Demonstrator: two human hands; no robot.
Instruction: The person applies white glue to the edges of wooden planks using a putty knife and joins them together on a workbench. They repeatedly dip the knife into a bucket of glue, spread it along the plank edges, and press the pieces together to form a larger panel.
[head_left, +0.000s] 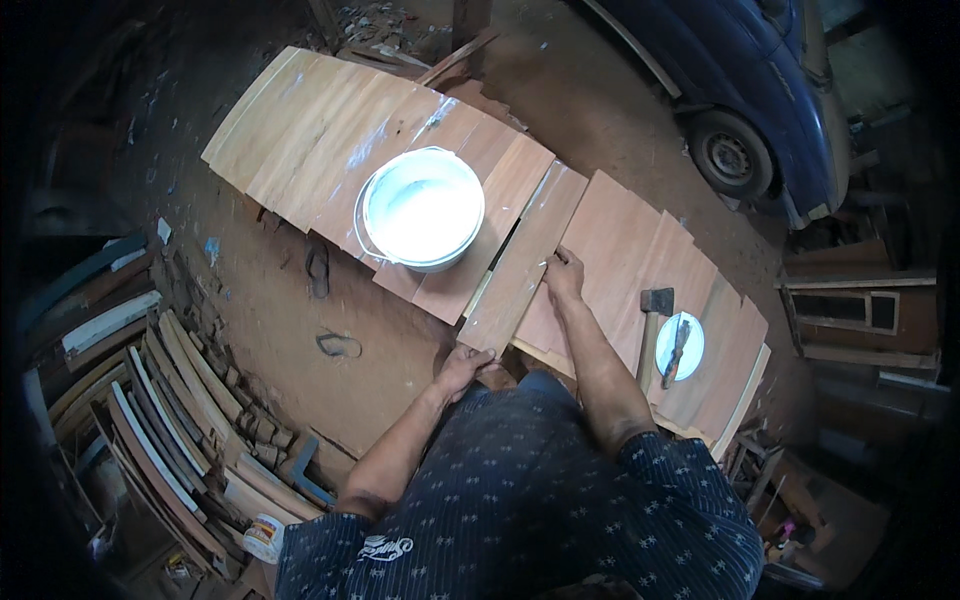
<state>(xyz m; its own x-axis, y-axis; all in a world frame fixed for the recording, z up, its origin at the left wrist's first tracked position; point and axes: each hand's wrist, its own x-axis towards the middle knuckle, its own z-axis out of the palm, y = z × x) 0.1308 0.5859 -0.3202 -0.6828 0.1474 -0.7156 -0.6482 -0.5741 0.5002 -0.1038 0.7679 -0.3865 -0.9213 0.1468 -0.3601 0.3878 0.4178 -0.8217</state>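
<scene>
A narrow wooden board (517, 270) lies across the middle of a long panel of thin wooden strips (315, 127), with a dark gap along part of its left edge. My left hand (466, 370) grips the board's near corner, thumb on top. My right hand (565, 276) holds the board's right edge farther up, fingers curled at the edge. To the left of the board stands a white plastic bucket (424, 208), its inside washed out by glare. On the right part of the panel lie a hatchet (658, 301) and a white round lid or shallow dish (694, 345) with a paintbrush (677, 352) on it.
Curved wooden pieces (161, 405) are stacked at lower left beside a metal square (304, 472) and a small white tub (264, 537). A pair of sandals (318, 268) lies on the dirt floor. A blue car (757, 82) stands at upper right, above a wooden frame (862, 311).
</scene>
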